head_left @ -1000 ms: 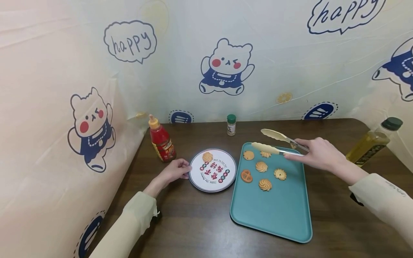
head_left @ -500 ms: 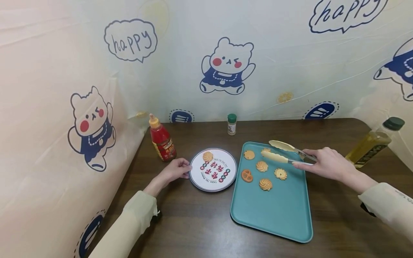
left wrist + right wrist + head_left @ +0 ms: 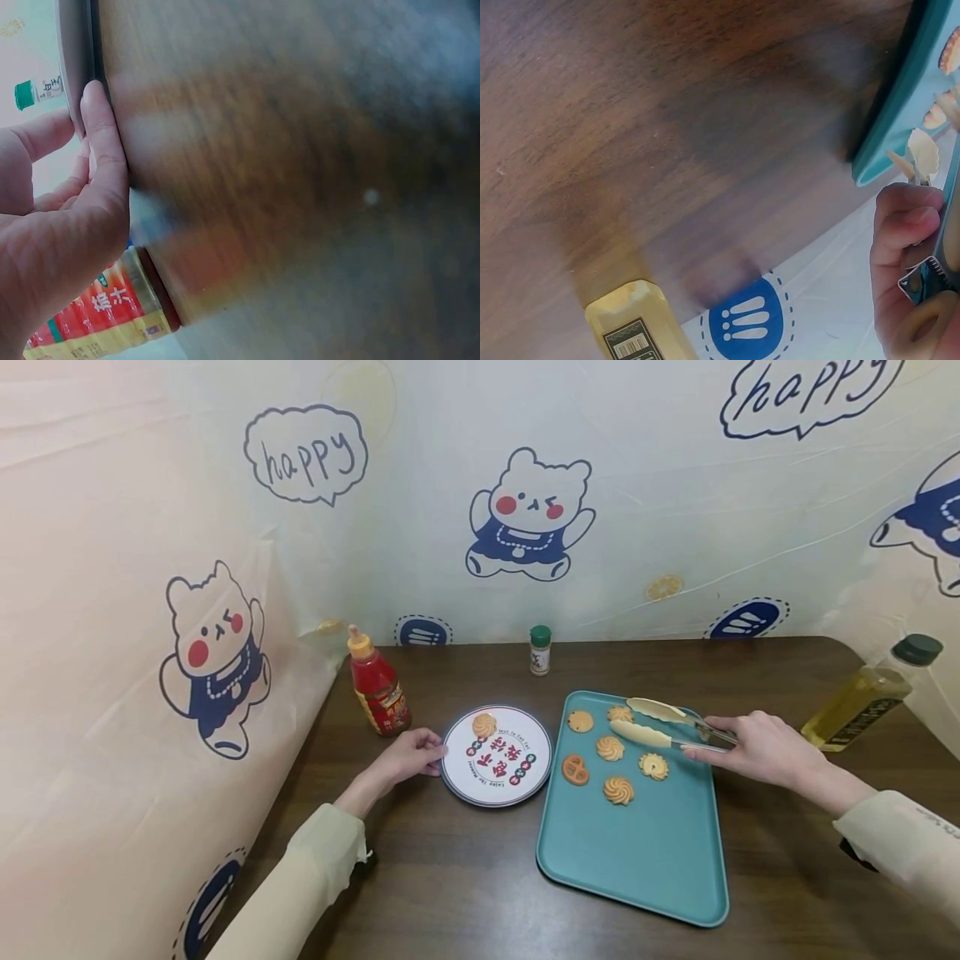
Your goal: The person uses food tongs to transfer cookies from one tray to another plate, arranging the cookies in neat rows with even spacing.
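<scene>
Biscuit near the far edge of the tray, at the parted tips of tongs; contact impossible to tell.
Tongs gripped in curled fingers of the right hand, spread apparently to fit round it; five other biscuits on the tray; one swirl biscuit on the plate, rim pinched by the left hand, likely for steadiness.

I am counting seven biscuits in all: six are lying on one tray, and one is lying on one plate. I am holding one pair of tongs, and on one table two bottles and one small green-capped shaker are standing.
</scene>
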`<state>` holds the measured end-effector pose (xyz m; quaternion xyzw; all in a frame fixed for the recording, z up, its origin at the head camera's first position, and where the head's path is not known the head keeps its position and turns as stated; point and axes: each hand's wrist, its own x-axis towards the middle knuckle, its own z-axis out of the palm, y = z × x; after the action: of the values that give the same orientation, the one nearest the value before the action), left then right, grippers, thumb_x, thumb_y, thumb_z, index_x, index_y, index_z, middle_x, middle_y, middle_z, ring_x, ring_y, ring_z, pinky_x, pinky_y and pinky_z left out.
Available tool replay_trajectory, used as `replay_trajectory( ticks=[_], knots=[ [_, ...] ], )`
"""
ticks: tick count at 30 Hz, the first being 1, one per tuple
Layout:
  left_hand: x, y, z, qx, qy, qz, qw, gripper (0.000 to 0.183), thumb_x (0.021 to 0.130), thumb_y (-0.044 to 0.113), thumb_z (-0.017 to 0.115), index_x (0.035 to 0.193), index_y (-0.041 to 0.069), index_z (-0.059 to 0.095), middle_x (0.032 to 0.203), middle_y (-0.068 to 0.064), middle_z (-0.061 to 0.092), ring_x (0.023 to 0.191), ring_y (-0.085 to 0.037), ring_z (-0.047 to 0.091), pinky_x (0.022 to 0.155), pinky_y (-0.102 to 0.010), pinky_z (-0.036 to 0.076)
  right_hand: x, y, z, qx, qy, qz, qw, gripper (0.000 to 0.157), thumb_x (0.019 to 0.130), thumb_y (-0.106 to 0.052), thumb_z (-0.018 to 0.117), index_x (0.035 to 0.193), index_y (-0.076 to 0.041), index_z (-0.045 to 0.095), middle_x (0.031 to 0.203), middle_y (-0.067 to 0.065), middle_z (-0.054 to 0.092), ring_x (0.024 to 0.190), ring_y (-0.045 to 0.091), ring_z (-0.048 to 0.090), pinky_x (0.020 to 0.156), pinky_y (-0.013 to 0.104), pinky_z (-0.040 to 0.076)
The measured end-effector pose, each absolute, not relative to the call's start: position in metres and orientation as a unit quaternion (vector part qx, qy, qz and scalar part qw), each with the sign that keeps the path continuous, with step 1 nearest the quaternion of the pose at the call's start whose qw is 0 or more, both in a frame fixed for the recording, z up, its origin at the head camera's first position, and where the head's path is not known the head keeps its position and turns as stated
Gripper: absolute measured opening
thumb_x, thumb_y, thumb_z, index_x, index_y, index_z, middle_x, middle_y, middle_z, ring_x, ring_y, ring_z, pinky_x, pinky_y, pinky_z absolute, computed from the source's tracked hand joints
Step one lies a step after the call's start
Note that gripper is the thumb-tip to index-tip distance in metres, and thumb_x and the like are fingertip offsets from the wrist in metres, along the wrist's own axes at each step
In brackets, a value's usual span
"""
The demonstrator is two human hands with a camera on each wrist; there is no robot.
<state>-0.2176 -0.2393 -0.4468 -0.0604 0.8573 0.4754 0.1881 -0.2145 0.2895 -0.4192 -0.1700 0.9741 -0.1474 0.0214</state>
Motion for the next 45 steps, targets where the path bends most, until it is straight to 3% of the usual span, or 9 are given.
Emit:
replay_trajectory(
  ticks=[25, 45],
  knots=[
    [-0.2155, -0.2384, -0.4480, -0.062, 0.856, 0.480, 0.183, 0.031, 0.098, 0.021, 0.066, 0.121, 0.002, 0.058, 0.106, -0.014, 0.062, 0.087, -0.022, 0.068, 0.084, -0.032, 0.058, -0.2125, 0.2870, -0.4198, -0.170, 0.977, -0.125, 0.025, 0.087, 0.089, -0.069, 0.058, 0.132, 0.007, 0.059, 0.046, -0.006, 0.031, 0.039, 0.010, 0.029, 0.038, 0.027, 0.028],
    [-0.2164, -0.2388, -0.4465, -0.061, 0.854, 0.481, 0.188, 0.030, 0.099, 0.020, 0.065, 0.120, 0.001, 0.058, 0.105, -0.014, 0.062, 0.088, -0.022, 0.067, 0.083, -0.033, 0.059, -0.2127, 0.2841, -0.4176, -0.168, 0.972, -0.162, 0.013, 0.084, 0.088, -0.066, 0.062, 0.133, 0.005, 0.060, 0.045, -0.007, 0.032, 0.040, 0.009, 0.026, 0.039, 0.028, 0.029]
  ],
)
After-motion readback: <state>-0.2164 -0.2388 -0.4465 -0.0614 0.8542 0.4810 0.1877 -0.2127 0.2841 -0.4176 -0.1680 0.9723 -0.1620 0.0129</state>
